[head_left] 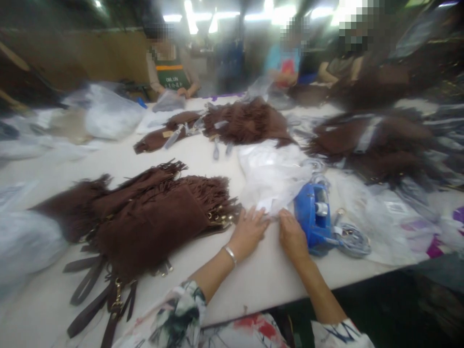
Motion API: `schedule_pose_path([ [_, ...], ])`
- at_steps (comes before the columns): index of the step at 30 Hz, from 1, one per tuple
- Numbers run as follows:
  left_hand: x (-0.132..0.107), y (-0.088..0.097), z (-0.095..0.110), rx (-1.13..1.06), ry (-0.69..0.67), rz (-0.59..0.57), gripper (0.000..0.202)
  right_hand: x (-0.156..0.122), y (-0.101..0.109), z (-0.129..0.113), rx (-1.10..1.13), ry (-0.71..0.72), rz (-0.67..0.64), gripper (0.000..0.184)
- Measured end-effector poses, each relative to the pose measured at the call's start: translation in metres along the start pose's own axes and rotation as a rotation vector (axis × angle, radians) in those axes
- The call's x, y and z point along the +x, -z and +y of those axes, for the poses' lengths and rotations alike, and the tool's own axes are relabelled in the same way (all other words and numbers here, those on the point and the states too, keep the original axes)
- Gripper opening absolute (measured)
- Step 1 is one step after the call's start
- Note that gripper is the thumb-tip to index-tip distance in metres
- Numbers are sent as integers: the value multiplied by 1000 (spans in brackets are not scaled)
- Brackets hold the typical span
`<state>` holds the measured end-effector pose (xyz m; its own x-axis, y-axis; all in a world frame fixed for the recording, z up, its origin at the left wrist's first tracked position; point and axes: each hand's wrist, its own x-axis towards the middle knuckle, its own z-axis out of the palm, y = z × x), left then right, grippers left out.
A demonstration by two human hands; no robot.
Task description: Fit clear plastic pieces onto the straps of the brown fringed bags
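Both my left hand [250, 231] and right hand [292, 235] lie open, fingertips touching a crumpled white plastic bag [270, 176]; I judge the slick film could slip away.

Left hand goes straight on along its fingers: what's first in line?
The white plastic bag; the left hand lies right at its near edge, though blur hides whether they actually touch.
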<state>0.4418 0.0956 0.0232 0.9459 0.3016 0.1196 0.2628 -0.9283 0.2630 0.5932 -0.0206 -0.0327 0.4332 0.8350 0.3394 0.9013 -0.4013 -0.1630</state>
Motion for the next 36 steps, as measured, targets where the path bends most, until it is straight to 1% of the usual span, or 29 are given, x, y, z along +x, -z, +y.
schedule_pose_path([
  [2, 25, -8, -14, -13, 93, -27, 31, -2, -3, 1, -3, -36, 20, 49],
  [4, 40, -12, -29, -13, 185, -27, 31, -2, -5, -1, -3, -32, 8, 48],
  [7, 52, -12, -46, -24, 277, -25, 37, -6, -7, -9, -21, -2, -39, 46],
  [10, 54, -11, -52, -44, 289, -32, 36, -18, -4, -17, -38, 17, -55, 45],
  [13, 50, -12, -51, -61, 274, -37, 38, -33, 0, -20, -41, 49, -62, 45],
  [16, 44, -15, -49, -76, 263, -37, 41, -40, 3, -18, -42, 78, -72, 44],
  [21, 38, -16, -50, -111, 244, -55, 37, -48, 3, -15, -56, 49, -3, 49],
  [24, 35, -13, -51, -122, 226, -42, 40, -60, 2, -17, -77, 98, 1, 47],
  [27, 32, -11, -48, -127, 216, -14, 41, -73, 3, -20, -96, 110, 7, 47],
  [31, 20, -11, -35, -127, 212, 31, 36, -89, 8, -21, -116, 126, 10, 52],
  [36, -11, -16, -10, -144, 230, 172, 39, -109, 14, -22, -137, 174, 41, 52],
])
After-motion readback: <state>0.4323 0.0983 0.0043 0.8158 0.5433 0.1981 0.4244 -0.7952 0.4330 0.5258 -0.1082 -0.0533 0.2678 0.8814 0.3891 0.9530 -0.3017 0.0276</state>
